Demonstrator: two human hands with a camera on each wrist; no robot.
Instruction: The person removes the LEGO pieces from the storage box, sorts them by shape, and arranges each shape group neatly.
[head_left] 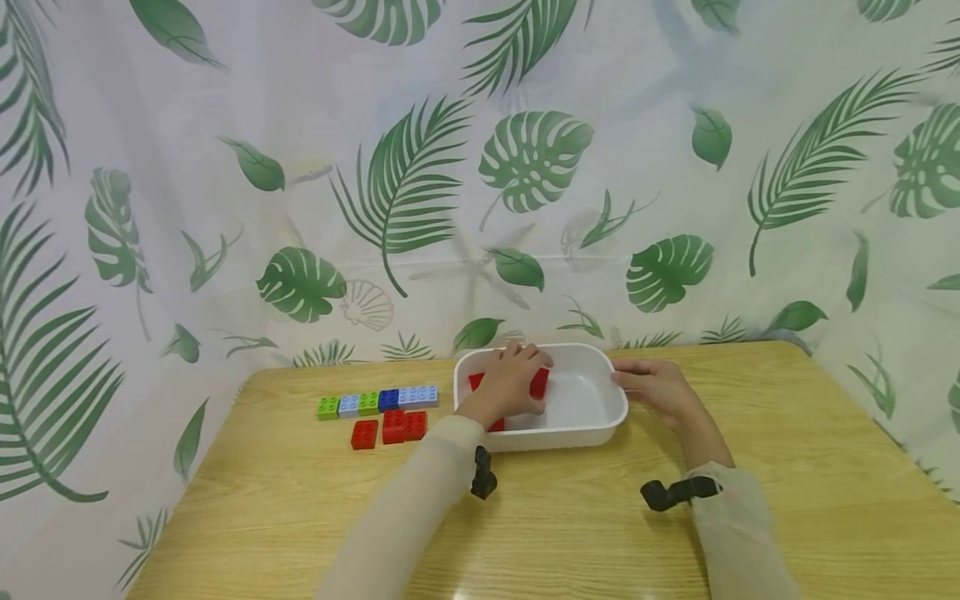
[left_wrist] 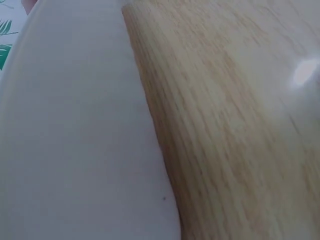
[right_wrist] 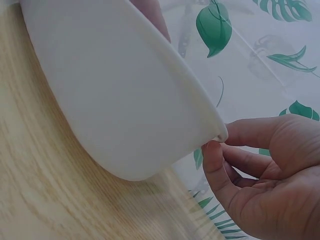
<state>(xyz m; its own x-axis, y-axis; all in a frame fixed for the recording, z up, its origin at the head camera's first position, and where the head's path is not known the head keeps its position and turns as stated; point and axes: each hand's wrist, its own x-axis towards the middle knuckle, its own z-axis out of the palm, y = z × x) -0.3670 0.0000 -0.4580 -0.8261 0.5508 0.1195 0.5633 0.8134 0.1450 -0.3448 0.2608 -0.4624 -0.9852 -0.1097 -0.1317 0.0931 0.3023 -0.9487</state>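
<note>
A white plastic tub (head_left: 581, 437) stands on the table near its far edge. My left hand (head_left: 513, 379) reaches down into it, with fingers and thumb curled round a red toy building brick (head_left: 538, 383). More red bricks (head_left: 476, 381) show in the tub beside that hand, partly hidden by it. At the tub's right end my right hand (head_left: 660, 387) pinches the rim between thumb and fingers. The right wrist view shows this pinch close up on the tub's lip (right_wrist: 217, 132). Mostly sleeve (left_wrist: 85, 125) fills the left wrist view; the left hand's fingers are hidden there.
Left of the tub lies a row of green, light blue and dark blue bricks (head_left: 388, 400). In front of that row sit several red bricks (head_left: 365, 434). A leaf-patterned curtain (head_left: 450, 208) hangs behind the wooden table (head_left: 570, 525).
</note>
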